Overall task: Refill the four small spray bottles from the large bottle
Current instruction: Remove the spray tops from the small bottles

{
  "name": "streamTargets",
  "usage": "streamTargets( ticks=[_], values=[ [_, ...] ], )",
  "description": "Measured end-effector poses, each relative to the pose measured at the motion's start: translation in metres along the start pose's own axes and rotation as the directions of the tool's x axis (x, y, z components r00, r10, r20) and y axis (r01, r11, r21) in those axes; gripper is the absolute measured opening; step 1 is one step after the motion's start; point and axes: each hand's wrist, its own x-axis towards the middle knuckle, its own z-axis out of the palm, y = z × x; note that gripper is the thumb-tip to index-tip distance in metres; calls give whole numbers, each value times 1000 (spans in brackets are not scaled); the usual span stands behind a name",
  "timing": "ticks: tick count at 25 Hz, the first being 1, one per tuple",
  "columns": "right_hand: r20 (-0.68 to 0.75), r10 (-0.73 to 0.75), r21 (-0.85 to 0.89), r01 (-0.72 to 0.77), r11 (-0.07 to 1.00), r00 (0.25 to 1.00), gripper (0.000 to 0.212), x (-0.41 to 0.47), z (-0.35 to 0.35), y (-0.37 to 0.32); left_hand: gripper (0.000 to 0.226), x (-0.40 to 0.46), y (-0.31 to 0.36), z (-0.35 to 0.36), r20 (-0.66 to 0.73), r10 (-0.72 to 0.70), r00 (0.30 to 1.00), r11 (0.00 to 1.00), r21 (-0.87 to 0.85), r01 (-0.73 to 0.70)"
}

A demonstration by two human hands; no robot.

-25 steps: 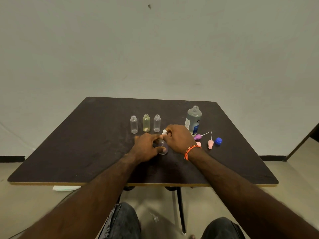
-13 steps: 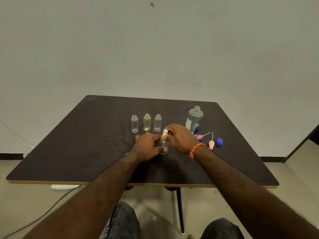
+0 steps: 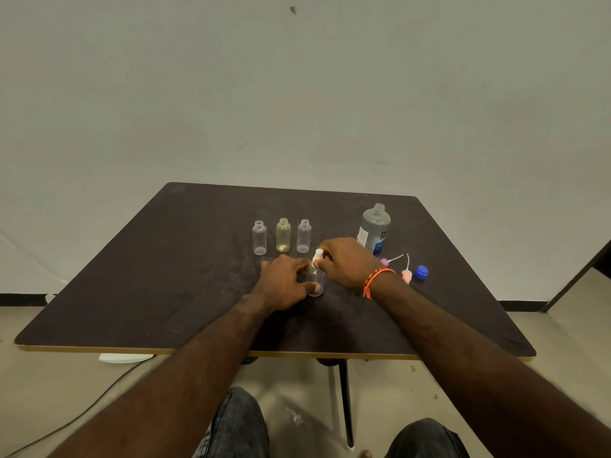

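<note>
The small spray bottle (image 3: 316, 280) is stood upright on the bench (image 3: 165, 276), white spray head (image 3: 318, 255) uppermost; its body is gripped by the left hand (image 3: 284, 281), its head pinched by the right hand (image 3: 347, 262).

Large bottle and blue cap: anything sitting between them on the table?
Head view: between the large bottle and the blue cap lie a purple spray head and a pink spray head, thin dip tubes attached, on the table.

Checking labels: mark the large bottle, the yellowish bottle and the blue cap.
large bottle (image 3: 373, 231), head view, grey body
yellowish bottle (image 3: 283, 235), head view, mid body
blue cap (image 3: 421, 272), head view, top
</note>
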Motion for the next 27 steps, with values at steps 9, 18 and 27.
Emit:
streamTargets(
  ticks=[9,18,27],
  values=[
    [-41,105,-33,-106,994,994,39,1,-3,-6,29,-1,1,0,-10,-15,1000,1000,15,15],
    [143,-108,4,109,994,984,39,7,-14,-21,29,-1,-4,3,-7,-36,999,999,3,36],
    [130,16,-150,4,989,991,21,8,-16,-19,31,-2,-3,3,-25,-7,1000,999,34,8]
  ],
)
